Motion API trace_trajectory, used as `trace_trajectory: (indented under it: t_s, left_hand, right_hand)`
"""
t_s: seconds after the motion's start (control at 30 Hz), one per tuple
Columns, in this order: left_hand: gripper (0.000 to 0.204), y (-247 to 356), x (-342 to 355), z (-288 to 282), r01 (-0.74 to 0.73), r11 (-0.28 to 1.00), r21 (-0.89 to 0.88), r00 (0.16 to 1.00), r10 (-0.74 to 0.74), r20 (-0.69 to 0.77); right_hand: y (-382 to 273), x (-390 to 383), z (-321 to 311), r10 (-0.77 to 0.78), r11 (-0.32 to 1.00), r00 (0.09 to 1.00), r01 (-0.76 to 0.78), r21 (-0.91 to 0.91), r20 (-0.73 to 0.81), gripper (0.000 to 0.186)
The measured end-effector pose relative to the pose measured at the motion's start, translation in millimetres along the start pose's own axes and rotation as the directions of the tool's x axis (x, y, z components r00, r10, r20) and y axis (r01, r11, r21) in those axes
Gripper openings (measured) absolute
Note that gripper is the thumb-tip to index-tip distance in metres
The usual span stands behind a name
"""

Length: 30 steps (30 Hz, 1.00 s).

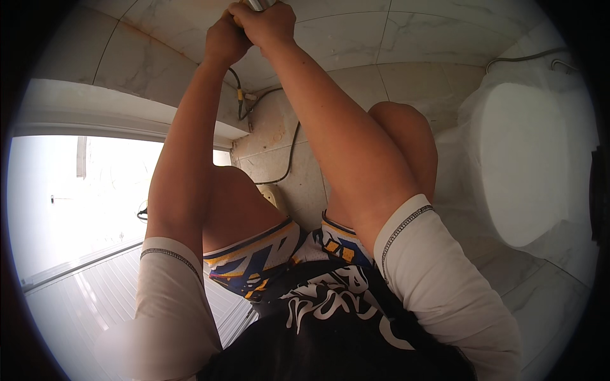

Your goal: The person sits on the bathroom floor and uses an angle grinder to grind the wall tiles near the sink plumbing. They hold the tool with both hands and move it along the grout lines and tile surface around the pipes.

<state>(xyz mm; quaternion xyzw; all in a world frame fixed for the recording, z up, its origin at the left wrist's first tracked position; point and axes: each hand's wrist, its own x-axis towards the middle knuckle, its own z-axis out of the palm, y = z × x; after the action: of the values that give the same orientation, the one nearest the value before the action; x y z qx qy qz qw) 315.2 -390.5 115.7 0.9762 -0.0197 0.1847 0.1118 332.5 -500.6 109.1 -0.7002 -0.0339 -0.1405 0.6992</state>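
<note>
Both arms stretch forward, and the hands meet at the top edge of the view. My right hand (270,26) is closed around a shiny silver cylindrical thing (260,4), which the picture's edge cuts off. Pressed against it on the left, my left hand (226,39) is also closed, its fingers partly hidden. A small yellowish part (238,20) shows between the hands; its kind I cannot make out. Below the left hand, a dark cable (293,149) with a yellow fitting (240,94) loops down the wall and along the floor.
At the right stands a white toilet (524,165) wrapped in clear plastic. Marbled tiles (340,35) cover the wall ahead. A bright opening (95,190) with a white frame lies at the left. Between my knees, a pale yellow shoe (273,198) shows on the stained floor (270,130).
</note>
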Motion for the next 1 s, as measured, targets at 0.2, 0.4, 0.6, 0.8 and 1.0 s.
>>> trace_trajectory:
  t_s: [0.2,0.4,0.6,0.8,1.0]
  left_hand:
    - [0.053,-7.6,5.6,-2.6,-0.049,0.998,0.047,0.999,0.049,0.002]
    - [0.060,0.0,-5.6,14.5,-0.009,0.998,-0.059,0.999,0.007,-0.032]
    - [0.054,1.2,-13.9,24.9,0.074,0.996,-0.045,0.997,-0.074,0.017]
    - [0.055,-1.6,-35.3,46.2,0.199,0.952,-0.233,0.975,-0.216,-0.049]
    - [0.057,9.7,-87.1,50.9,0.301,0.890,-0.343,0.950,-0.312,0.026]
  right_hand:
    - [-2.7,0.7,0.1,0.022,1.000,1.000,-0.022,-0.011,0.018,0.056]
    - [-1.0,-1.8,-6.0,-0.002,0.996,0.999,0.006,-0.088,0.039,0.054]
    - [-3.8,-2.7,-7.8,-0.016,0.989,0.998,0.023,-0.143,0.054,0.051]
    - [5.0,-13.0,-7.2,0.005,0.955,0.969,0.069,-0.288,0.246,0.061]
    - [19.8,-48.7,-2.3,0.004,0.923,0.964,0.098,-0.372,0.264,0.062]
